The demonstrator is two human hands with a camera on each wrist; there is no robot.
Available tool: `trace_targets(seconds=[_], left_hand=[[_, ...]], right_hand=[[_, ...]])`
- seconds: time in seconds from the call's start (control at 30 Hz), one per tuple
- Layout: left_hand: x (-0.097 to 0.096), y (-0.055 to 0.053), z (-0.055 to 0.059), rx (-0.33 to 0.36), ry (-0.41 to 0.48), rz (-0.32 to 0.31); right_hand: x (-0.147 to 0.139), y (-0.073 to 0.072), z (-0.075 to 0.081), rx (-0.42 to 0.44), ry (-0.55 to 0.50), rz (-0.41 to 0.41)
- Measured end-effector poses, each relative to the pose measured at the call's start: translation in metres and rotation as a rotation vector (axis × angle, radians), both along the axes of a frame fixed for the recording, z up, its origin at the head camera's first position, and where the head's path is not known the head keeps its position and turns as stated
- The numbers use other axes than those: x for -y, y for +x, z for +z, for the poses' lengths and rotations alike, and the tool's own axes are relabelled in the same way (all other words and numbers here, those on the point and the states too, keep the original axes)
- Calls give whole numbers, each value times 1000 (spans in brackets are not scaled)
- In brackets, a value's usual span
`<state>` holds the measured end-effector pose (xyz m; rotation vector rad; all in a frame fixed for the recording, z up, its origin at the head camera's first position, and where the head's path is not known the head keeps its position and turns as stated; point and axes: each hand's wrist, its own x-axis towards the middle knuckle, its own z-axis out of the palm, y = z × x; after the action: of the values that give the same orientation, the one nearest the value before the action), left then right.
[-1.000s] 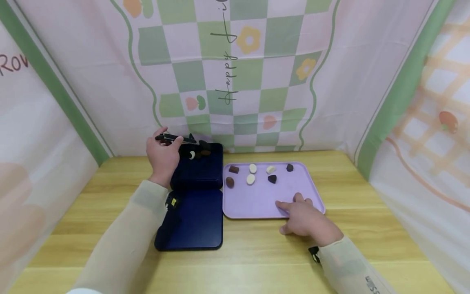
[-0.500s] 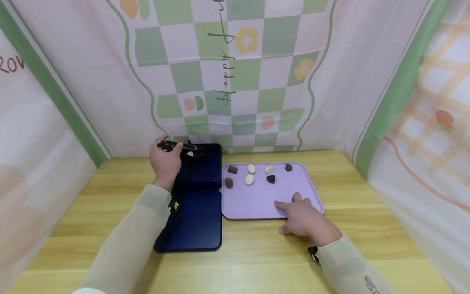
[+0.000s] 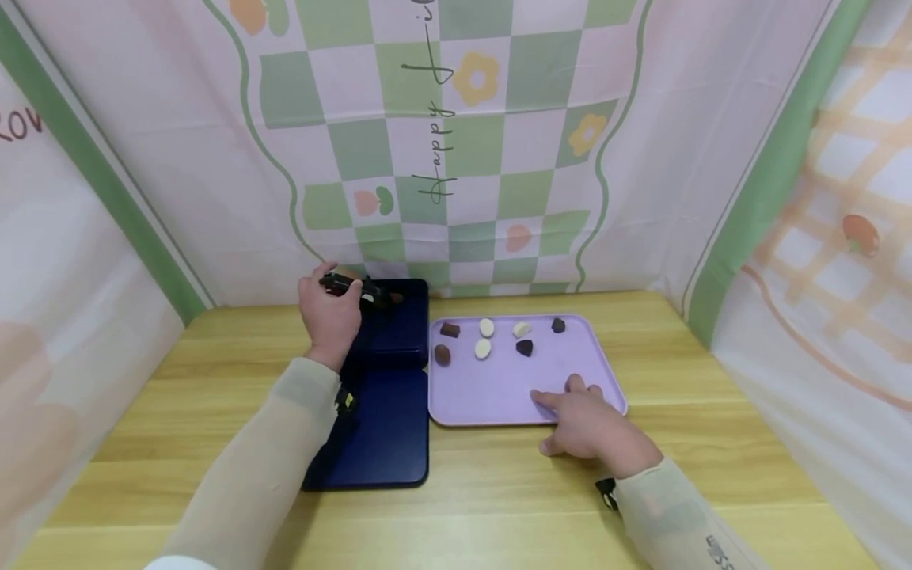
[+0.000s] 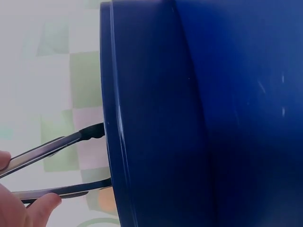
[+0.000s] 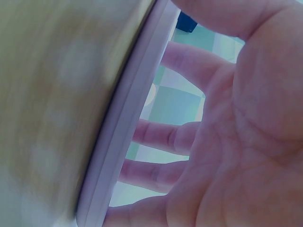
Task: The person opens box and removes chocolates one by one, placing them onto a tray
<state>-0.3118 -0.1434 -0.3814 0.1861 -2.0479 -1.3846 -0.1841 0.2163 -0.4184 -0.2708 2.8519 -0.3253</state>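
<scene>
My left hand holds a pair of tongs over the back part of a dark blue box. In the left wrist view the tongs' metal arms stand spread apart, and their dark tips go behind the box wall, where they are hidden. Beside the tongs a small brown piece shows in the box. My right hand rests with spread fingers on the front right of a purple tray; in the right wrist view its fingers reach over the tray's rim.
On the tray lie several chocolates: a brown block, a brown oval, white ovals, a white piece and dark pieces. The box's lid lies opened toward the front. A printed curtain stands behind.
My left hand has moved a little right and down, bringing the tongs lower into the box. My right hand and the chocolates on the tray stay where they were.
</scene>
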Motion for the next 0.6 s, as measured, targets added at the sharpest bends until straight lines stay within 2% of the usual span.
trace_targets(seconds=[0.23,0.4,0.6], left_hand=[[-5,3,1,-13,-30,-7],[-6,6,4,15,-58,1],[-4,22,10,34,-105,-73]], right_hand=[[-1,0,0,-5,1,8],[-1,-1,-1,-4,5,3],[0,-1,-2,-4,11,-3]])
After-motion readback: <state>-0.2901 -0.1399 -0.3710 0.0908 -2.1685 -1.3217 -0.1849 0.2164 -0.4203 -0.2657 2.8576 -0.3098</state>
